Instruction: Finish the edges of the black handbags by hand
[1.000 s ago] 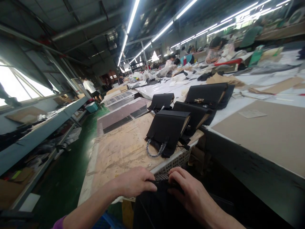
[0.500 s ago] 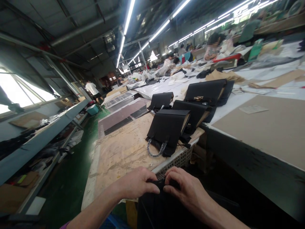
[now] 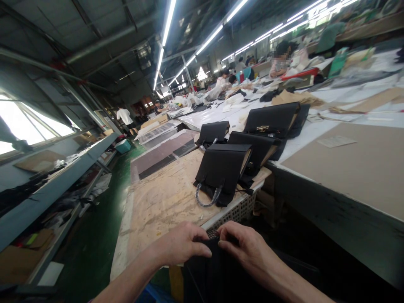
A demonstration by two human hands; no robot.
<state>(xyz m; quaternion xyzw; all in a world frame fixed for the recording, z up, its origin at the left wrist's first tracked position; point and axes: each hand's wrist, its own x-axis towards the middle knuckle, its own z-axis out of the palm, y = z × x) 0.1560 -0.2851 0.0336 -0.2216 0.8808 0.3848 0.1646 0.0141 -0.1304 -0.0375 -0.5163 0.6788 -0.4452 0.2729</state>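
My left hand (image 3: 184,243) pinches the upper edge of a dark piece (image 3: 214,269), black and soft-looking, low in the view. On the same edge, a little to the right, my right hand (image 3: 241,240) grips with thumb and fingers. Most of this piece lies in shadow, so its full shape cannot be made out. Just beyond my hands, a black handbag (image 3: 221,170) lies tilted on the worn board, its plastic-wrapped handle (image 3: 206,201) toward me. Behind it rest several more black handbags (image 3: 273,118), one with a gold-coloured clasp (image 3: 263,128).
A worn wooden board (image 3: 151,210) covers the near table. To the right stands a table with a grey-beige sheet (image 3: 353,164). Shelving (image 3: 57,181) runs along the left, beyond a green floor aisle (image 3: 104,219). Several people work farther back; one person (image 3: 124,115) stands in the aisle.
Both hands stay on the dark piece's edge, with only a slight shift of the right fingers. The view has moved a little. The bags lie as before.
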